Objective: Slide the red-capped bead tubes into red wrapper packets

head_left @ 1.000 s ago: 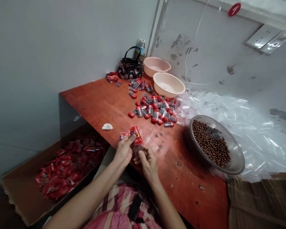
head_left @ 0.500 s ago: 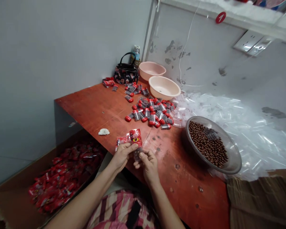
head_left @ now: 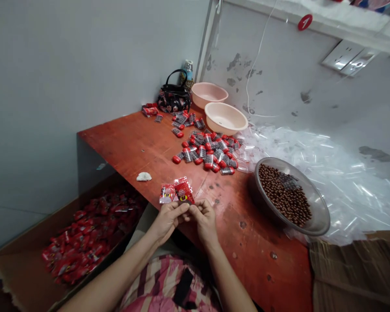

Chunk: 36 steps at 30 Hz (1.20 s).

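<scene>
Near the table's front edge, my left hand (head_left: 168, 220) and my right hand (head_left: 204, 219) meet at the lower end of a small red printed packet (head_left: 183, 190). Both sets of fingers are closed on that end, thumbs on top. My fingers cover whatever sits at its bottom. A second red packet (head_left: 167, 193) lies just left of it, by my left fingertips. Beyond my hands is a heap of small clear containers with red caps (head_left: 208, 159), filled with dark balls.
A grey bowl of brown balls (head_left: 325, 216) stands at right, beside a pile of clear plastic tubes (head_left: 354, 190). Two pink basins (head_left: 227, 126) and a black flowered handbag (head_left: 173, 100) are behind. Lower left, a cardboard box (head_left: 13, 260) holds red packets. A white scrap (head_left: 144, 176) lies near the left edge.
My hands have drawn together at the packet's lower end, and the packet has tilted. The dark ball-filled container that showed between my fingers is now out of sight.
</scene>
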Each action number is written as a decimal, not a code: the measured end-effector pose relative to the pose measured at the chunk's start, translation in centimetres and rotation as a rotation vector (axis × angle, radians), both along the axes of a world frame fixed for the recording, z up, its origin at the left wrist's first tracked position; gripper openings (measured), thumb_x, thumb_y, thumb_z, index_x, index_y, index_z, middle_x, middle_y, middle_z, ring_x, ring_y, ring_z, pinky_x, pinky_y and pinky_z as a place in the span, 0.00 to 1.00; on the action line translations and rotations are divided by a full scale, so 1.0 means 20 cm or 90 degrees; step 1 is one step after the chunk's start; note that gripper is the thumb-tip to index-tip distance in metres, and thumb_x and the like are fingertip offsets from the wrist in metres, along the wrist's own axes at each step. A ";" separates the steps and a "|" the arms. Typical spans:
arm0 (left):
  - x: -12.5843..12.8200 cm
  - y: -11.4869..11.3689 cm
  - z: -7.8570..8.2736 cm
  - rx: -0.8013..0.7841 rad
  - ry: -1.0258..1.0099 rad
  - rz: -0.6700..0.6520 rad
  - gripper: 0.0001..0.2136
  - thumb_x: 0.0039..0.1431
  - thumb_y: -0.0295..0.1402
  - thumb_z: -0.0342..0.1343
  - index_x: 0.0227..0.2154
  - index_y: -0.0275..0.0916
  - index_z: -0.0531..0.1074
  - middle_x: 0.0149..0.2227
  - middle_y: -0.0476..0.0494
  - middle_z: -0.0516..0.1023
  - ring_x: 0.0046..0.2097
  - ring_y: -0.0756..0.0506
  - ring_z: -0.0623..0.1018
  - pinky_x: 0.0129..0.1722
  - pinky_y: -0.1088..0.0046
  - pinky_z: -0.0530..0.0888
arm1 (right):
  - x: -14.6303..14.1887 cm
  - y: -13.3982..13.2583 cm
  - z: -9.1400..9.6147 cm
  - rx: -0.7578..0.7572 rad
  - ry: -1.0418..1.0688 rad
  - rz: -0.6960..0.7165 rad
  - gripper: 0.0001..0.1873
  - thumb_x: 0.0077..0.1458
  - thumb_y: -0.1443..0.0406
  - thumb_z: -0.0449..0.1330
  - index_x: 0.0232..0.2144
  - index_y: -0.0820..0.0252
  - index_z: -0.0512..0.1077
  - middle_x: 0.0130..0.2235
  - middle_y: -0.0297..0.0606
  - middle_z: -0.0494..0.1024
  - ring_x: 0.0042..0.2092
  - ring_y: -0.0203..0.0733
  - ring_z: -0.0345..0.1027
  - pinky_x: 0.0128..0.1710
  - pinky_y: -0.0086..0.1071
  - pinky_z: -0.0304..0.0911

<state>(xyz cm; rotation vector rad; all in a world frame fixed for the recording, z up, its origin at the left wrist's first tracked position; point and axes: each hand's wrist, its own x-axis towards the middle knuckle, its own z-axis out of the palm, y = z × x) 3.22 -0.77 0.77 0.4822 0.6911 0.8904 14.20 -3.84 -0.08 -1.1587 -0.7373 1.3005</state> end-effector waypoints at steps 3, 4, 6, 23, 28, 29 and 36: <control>-0.07 -0.04 0.00 0.000 -0.009 0.033 0.07 0.46 0.30 0.59 0.23 0.29 0.73 0.24 0.40 0.75 0.26 0.49 0.72 0.29 0.74 0.71 | -0.04 0.03 0.01 -0.004 0.009 0.017 0.09 0.45 0.64 0.61 0.26 0.61 0.63 0.19 0.27 0.71 0.18 0.31 0.65 0.17 0.22 0.61; -0.10 -0.05 0.00 -0.001 -0.014 0.078 0.07 0.46 0.31 0.59 0.24 0.30 0.73 0.27 0.39 0.76 0.30 0.47 0.74 0.32 0.72 0.71 | -0.04 0.04 0.02 0.000 0.010 0.026 0.09 0.45 0.64 0.61 0.27 0.61 0.63 0.19 0.28 0.71 0.18 0.31 0.65 0.17 0.22 0.60; -0.18 -0.07 0.00 -0.006 -0.019 0.208 0.11 0.47 0.36 0.58 0.31 0.33 0.73 0.36 0.38 0.76 0.38 0.43 0.75 0.37 0.68 0.72 | -0.04 0.05 0.03 0.007 0.001 0.030 0.10 0.45 0.64 0.61 0.30 0.61 0.64 0.21 0.30 0.73 0.19 0.31 0.66 0.18 0.23 0.61; -0.03 0.17 -0.14 0.443 0.491 0.193 0.14 0.39 0.22 0.61 0.28 0.50 0.75 0.45 0.46 0.74 0.59 0.40 0.54 0.57 0.56 0.38 | 0.12 0.06 -0.02 -0.017 -0.167 0.041 0.10 0.52 0.59 0.54 0.30 0.61 0.66 0.25 0.34 0.75 0.24 0.33 0.68 0.23 0.24 0.61; -0.02 0.12 -0.09 0.462 0.502 0.218 0.13 0.41 0.23 0.60 0.29 0.49 0.76 0.44 0.46 0.74 0.58 0.41 0.56 0.57 0.59 0.44 | 0.09 0.15 -0.03 0.016 -0.175 -0.025 0.16 0.45 0.62 0.60 0.38 0.59 0.65 0.31 0.33 0.74 0.31 0.34 0.68 0.29 0.27 0.63; -0.01 0.10 -0.08 0.475 0.505 0.216 0.13 0.41 0.23 0.59 0.30 0.48 0.76 0.45 0.46 0.74 0.58 0.42 0.57 0.57 0.61 0.47 | 0.08 0.17 -0.03 0.020 -0.162 -0.022 0.17 0.45 0.62 0.60 0.39 0.59 0.65 0.28 0.31 0.73 0.29 0.33 0.67 0.29 0.26 0.63; -0.07 0.11 -0.01 0.195 0.386 0.126 0.13 0.39 0.34 0.62 0.31 0.39 0.75 0.31 0.45 0.78 0.37 0.42 0.76 0.36 0.72 0.71 | 0.13 0.24 0.04 0.026 -0.112 0.141 0.17 0.46 0.64 0.59 0.40 0.60 0.63 0.21 0.25 0.66 0.20 0.29 0.58 0.20 0.22 0.55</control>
